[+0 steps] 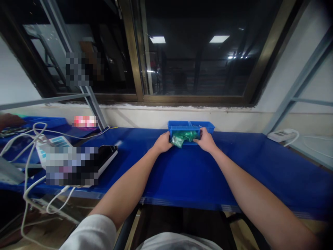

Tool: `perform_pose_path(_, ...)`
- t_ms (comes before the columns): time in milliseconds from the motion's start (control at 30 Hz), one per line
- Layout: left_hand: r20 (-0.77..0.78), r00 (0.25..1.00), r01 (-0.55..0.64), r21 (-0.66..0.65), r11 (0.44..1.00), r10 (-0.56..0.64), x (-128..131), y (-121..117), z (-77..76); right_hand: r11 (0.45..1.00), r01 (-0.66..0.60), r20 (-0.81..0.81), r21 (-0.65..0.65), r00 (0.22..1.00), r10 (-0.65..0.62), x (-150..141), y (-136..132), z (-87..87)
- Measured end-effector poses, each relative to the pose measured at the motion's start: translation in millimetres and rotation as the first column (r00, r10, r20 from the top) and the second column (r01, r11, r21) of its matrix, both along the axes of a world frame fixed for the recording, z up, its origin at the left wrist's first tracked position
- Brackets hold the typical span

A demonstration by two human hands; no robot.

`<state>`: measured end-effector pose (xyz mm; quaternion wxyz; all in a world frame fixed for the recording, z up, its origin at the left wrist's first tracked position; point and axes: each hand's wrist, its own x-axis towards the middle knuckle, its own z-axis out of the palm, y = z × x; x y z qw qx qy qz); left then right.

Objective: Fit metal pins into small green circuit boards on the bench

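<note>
A small blue plastic bin (185, 128) is between my hands at the back of the blue table. Green plastic bags (191, 135) lie in it, and one hangs over its front; what they contain is too small to make out. My left hand (164, 141) is closed on the bin's left side. On the opposite side, my right hand (206, 139) grips the bin with the thumb at the front. Two more blue bins, a left one (179, 123) and a right one (208, 126), stand directly behind, against the wall.
To the left on the blue table (177, 173) lie a partly blurred dark device (106, 152) and a white keypad (61, 144) among white cables (27, 173). Another person's hand (10, 121) is at far left near blue trays (52, 121). A white power strip (281, 135) lies right.
</note>
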<state>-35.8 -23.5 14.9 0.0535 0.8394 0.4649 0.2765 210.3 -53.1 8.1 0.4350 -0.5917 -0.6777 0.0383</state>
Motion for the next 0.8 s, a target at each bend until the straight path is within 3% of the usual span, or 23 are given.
perform_pose_path(133,-0.044,0.998,0.045,-0.053,0.998,-0.048,-1.9,-0.4,-1.2,0.998,-0.026,0.019,-0.059,0.999,0.027,0.5,-1.6,-0.4)
perform_pose_path(333,-0.044,0.998,0.043,-0.108,0.993,-0.048,-8.6,2.9,-2.2,0.951,-0.238,0.009,-0.195,0.97,0.245,-0.5,-12.9,7.2)
perform_pose_path(467,0.135,0.981,0.17,-0.255,0.952,-0.139,-16.1,14.0,-6.0,0.882,-0.306,-0.083,-0.36,0.952,0.296,5.9,-19.7,14.3)
perform_pose_path(567,0.29,0.951,0.205,-0.344,0.916,-0.104,-17.8,22.4,-8.6,0.809,-0.368,-0.191,-0.458,0.93,0.314,11.6,-20.5,16.2)
perform_pose_path(667,0.383,0.924,0.151,-0.381,0.912,0.007,-15.6,25.0,-9.1,0.776,-0.476,-0.337,-0.414,0.872,0.355,14.7,-15.5,13.0)
perform_pose_path(800,0.509,0.855,0.152,-0.421,0.894,0.094,-11.0,20.0,-7.6,0.835,-0.487,-0.502,-0.257,0.806,0.315,15.1,-5.4,4.3)
